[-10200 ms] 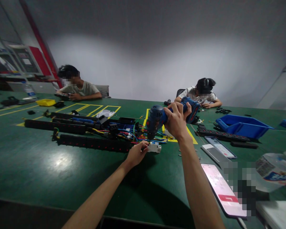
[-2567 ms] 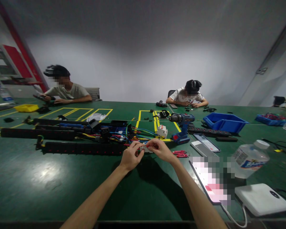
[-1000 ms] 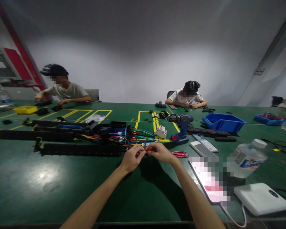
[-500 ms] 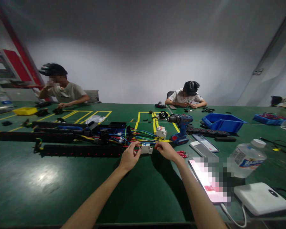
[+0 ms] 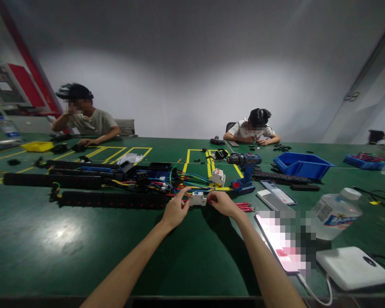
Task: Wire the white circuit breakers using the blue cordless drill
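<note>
Green desk point(image 5: 67, 239), grey wall behind; entry as follows. Fingers point(image 5: 183, 193) of left hand point(image 5: 175, 209): forefinger stretched over the top left edge of one small white circuit breaker point(image 5: 198, 199), thumb below, a light pinch. Right hand point(image 5: 220, 202): fingers curled against the breaker's right end; whether they clamp it or only steady it cannot be told. Change noted: a second ago both hands met over a red wire end in front of the breaker; half a second ago they parted to either side of it, and now both close on it where it sits on the desk before the coloured wire bundle point(image 5: 179, 182). Judged: wire fitted, unit being seated. Count: one second breaker point(image 5: 217, 176); three long black power strips point(image 5: 112, 199); one blue drill point(image 5: 245, 164); one near blue bin point(image 5: 302, 164); one water bottle point(image 5: 335, 211); one white power bank point(image 5: 354, 267); two co-workers seated opposite.
</note>
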`<state>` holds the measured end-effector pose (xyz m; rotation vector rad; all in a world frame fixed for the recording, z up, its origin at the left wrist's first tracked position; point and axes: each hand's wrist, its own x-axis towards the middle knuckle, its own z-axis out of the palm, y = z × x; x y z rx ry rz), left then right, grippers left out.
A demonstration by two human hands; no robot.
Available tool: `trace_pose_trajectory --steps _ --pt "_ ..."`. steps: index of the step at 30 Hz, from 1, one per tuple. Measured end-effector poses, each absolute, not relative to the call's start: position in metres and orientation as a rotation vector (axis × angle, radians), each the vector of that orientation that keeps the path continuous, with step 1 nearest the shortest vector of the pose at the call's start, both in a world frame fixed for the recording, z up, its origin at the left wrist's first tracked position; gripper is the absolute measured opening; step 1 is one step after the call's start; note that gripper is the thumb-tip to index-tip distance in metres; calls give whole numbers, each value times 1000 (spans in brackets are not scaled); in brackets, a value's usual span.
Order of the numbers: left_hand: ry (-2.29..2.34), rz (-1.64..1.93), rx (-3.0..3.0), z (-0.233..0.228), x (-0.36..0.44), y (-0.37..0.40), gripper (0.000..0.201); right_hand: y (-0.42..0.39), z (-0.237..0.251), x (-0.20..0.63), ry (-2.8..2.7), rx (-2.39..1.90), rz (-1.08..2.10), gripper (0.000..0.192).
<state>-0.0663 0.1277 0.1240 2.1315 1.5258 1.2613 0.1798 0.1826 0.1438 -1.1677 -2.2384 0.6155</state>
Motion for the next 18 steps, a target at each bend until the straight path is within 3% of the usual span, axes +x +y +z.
trace_pose_trajectory --steps 11,18 --pt "1504 1253 2109 126 -66 126 58 183 148 181 -2188 -1220 540 31" --pt "1498 1245 2110 127 -66 125 56 194 160 216 -1901 -1641 315 32"
